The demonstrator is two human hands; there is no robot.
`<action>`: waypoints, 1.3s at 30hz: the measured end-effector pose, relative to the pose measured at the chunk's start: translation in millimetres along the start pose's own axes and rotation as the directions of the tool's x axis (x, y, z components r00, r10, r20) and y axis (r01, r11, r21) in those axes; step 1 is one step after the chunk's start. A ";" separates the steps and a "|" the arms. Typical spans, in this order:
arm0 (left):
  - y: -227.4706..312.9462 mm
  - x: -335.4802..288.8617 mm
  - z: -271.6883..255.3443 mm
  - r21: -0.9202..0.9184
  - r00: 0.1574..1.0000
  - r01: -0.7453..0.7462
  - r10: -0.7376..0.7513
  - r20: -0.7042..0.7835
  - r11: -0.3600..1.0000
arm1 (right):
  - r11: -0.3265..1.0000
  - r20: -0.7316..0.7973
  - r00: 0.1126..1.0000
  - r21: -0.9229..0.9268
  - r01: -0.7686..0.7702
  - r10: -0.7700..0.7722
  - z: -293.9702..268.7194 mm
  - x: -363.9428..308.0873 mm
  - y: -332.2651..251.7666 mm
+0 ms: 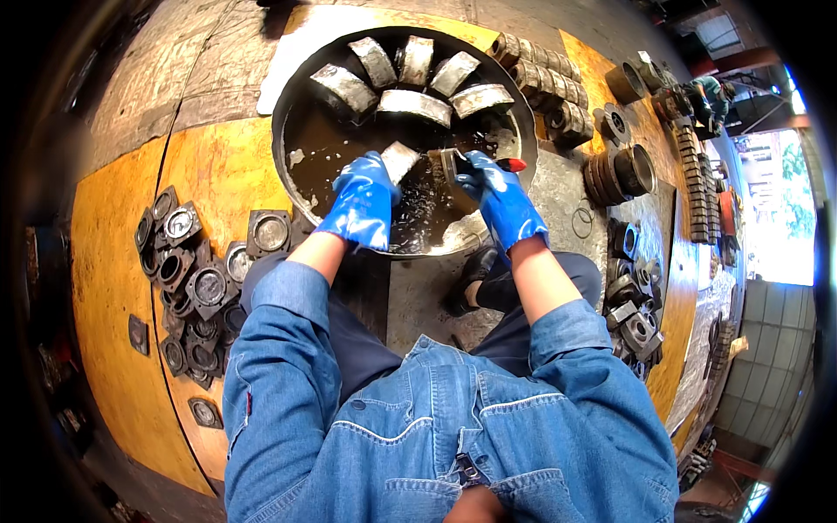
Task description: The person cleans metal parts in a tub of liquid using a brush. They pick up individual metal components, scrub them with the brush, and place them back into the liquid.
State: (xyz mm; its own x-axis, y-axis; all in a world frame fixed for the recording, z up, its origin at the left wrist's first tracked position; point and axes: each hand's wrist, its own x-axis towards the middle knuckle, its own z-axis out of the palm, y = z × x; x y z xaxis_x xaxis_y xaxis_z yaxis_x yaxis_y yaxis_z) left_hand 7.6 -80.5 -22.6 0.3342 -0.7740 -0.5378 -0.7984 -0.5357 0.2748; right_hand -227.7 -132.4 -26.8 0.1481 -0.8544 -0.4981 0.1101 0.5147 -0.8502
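Note:
Over a round dark basin [278,144] of brown liquid, my left hand [359,199], in a blue rubber glove, is closed around a wet, shiny metal block [400,161]. Just to its right, my right hand [504,199], gloved alike, grips a flat brush [448,164]; a red handle end sticks out past the fingers. The bristles are apart from the block and point toward it. Liquid below the brush looks splashed and foamy. Several curved, silvery metal blocks [415,106] stand in an arc along the basin's far side.
Piles of square metal parts with round openings [209,286] lie on yellow boards to the left. Rows of ring-shaped parts [549,83] and wide metal rings [635,170] stand at the right. More small castings [639,327] lie by my right knee. Another person [713,100] is far right.

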 end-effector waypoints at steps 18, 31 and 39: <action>-16.6 -13.6 -14.5 0.070 0.900 -0.430 0.434 -0.042 0.900 | 0.691 -0.289 0.925 -0.618 -0.376 0.246 3.5 63.8 75.6; -53.8 28.5 -23.0 -0.924 0.923 0.295 0.323 0.209 -0.245 | 0.989 0.110 0.986 0.068 -0.130 0.122 8.5 12.7 -4.0; -50.4 27.0 -17.1 -0.840 0.898 0.389 0.361 0.253 -0.379 | 0.576 0.321 0.938 -0.746 0.335 -0.129 -6.2 25.7 40.3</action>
State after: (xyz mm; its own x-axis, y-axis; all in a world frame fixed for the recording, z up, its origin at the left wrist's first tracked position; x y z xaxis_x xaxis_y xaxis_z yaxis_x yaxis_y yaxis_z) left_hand 65.5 -80.1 -37.4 -0.1150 -0.8029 -0.5849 0.8528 -0.3817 0.3563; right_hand -225.6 -134.1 -74.9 0.4406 -0.8451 -0.3029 -0.6197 -0.0423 -0.7837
